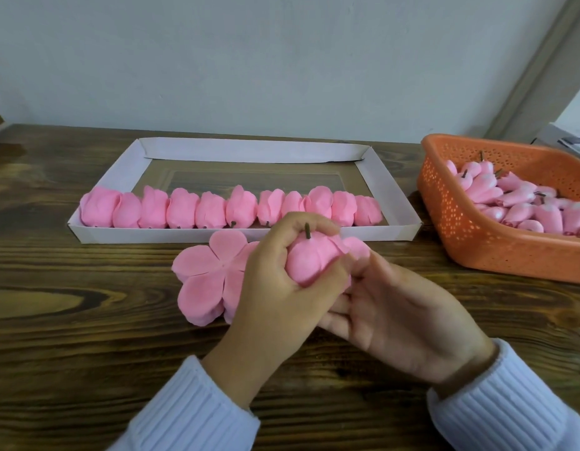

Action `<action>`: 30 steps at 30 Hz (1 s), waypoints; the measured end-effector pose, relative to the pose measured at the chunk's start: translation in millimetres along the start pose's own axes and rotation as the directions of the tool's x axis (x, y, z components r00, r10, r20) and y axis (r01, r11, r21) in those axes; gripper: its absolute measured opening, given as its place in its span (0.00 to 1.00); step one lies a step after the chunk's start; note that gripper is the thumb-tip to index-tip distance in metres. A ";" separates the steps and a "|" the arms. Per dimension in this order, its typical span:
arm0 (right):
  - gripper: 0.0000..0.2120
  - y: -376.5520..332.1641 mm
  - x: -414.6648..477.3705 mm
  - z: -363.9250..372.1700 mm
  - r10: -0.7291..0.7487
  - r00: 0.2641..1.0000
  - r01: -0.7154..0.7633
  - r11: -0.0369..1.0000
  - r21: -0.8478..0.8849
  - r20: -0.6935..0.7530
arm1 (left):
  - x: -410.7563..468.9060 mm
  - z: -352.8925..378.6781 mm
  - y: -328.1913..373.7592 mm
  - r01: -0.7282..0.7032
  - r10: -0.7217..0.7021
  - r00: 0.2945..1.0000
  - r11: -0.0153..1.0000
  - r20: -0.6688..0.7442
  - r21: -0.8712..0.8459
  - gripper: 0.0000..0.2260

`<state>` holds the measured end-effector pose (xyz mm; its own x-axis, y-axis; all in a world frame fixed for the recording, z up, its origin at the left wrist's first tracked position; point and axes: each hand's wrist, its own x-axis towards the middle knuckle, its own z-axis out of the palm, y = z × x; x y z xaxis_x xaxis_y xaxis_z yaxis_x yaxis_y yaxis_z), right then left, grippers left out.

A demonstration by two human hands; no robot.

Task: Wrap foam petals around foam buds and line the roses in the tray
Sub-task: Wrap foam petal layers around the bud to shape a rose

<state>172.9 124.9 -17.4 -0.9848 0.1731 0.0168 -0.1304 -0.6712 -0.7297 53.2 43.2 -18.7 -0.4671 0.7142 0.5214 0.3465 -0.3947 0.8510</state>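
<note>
My left hand [275, 288] grips a pink foam rose [309, 260] with petals folded round the bud, its short brown stem pointing up. My right hand [399, 307] lies under and beside the rose, fingers fairly straight and touching the petals. A stack of flat pink five-lobed petals [204, 275] lies on the table just left of my hands. Behind them a shallow white cardboard tray [402, 203] holds a row of several wrapped pink roses [217, 208] along its near wall.
An orange perforated plastic basket [457, 222] at the right holds several pink foam buds [522, 203] with brown stems. Everything sits on a dark wooden table [70, 320] against a pale wall. My white ribbed sleeves cover both wrists.
</note>
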 end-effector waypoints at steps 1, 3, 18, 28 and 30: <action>0.21 0.0 -0.3 0.3 -0.002 1.000 0.002 1.000 -0.002 0.009 | -0.6 0.1 -0.1 0.010 -0.010 1.000 1.000 0.007 0.007 0.10; 0.23 0.2 -0.6 0.0 0.002 1.000 -0.002 1.000 0.006 -0.001 | -1.7 0.5 -0.2 -0.003 0.003 1.000 0.997 0.000 0.083 0.13; 0.07 -15.4 5.1 26.3 -0.691 0.686 0.053 0.362 -0.931 -0.230 | 1.1 -5.3 -8.6 -0.005 0.027 0.996 0.965 -0.080 0.264 0.19; 0.07 -1.4 30.7 16.9 -0.666 0.729 0.217 0.445 -0.869 -0.159 | -2.5 -2.8 -16.8 -0.010 0.004 1.000 0.959 0.022 0.284 0.28; 0.05 -3.2 28.9 13.2 -0.712 0.685 0.214 0.397 -0.893 -0.153 | -3.9 -1.0 -12.7 -0.017 0.005 0.999 0.959 0.043 0.284 0.27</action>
<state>143.3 122.4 -5.6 -0.5640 0.7068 0.4270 -0.1597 0.4140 -0.8962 49.8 44.8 -31.4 -0.4302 0.7363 0.5223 0.5712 -0.2261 0.7891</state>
